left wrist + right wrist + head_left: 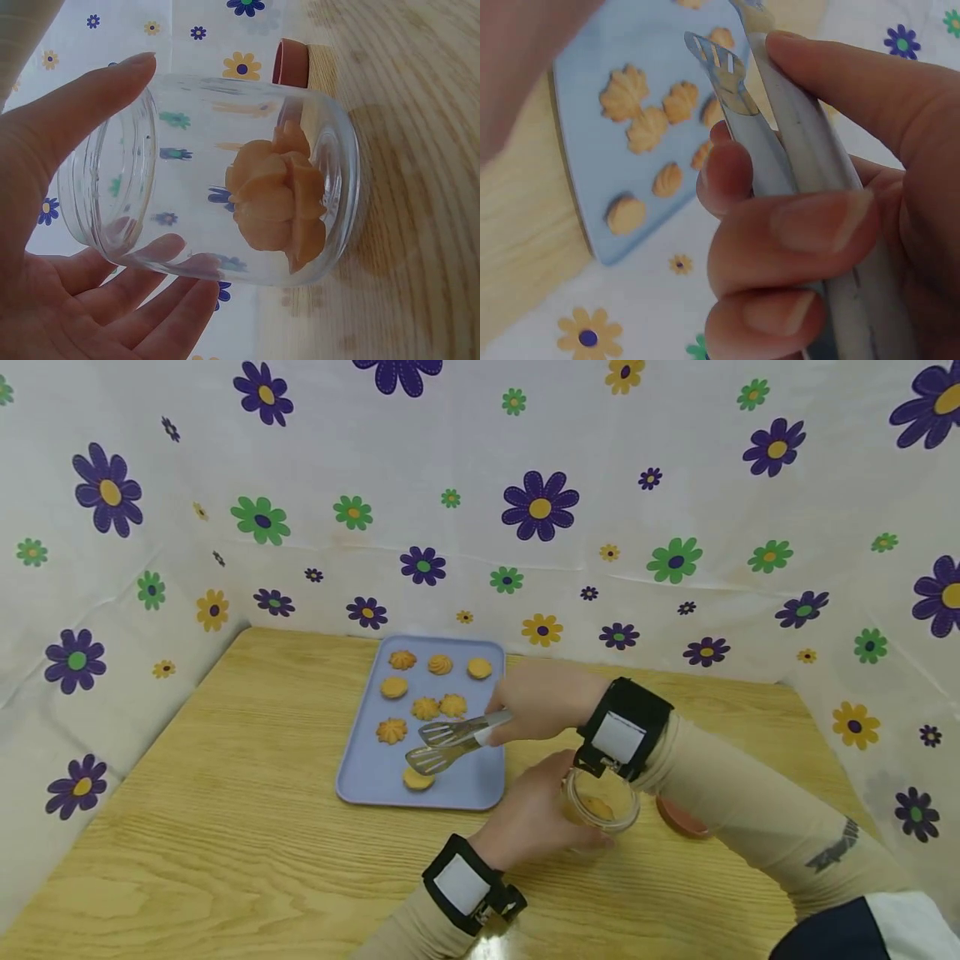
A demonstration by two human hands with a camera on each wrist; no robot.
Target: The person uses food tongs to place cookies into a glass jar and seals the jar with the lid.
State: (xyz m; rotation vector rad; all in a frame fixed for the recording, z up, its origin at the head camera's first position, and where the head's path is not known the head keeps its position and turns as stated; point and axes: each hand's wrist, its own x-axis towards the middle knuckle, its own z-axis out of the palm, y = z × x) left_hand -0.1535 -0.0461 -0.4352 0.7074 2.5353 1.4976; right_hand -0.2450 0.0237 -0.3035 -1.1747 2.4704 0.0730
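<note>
My left hand (528,818) grips a clear glass jar (187,97) round its side, thumb on one side and fingers on the other. The jar stands upright on the table with a few golden cookies (270,195) at its bottom. My right hand (547,697) holds metal tongs (438,758) with slotted ends, fingers wrapped round both handles. The tong ends stand slightly apart over the blue tray (367,768), with no cookie between them. Just below them in the head view lies a round cookie (417,779). Several more cookies (392,731), some ridged and some smooth, are spread over the tray.
A reddish-brown round dish or lid (681,820) sits right of the jar, partly hidden by my right forearm. The wooden table (187,810) is bordered behind and at both sides by a flower-printed cloth (420,460).
</note>
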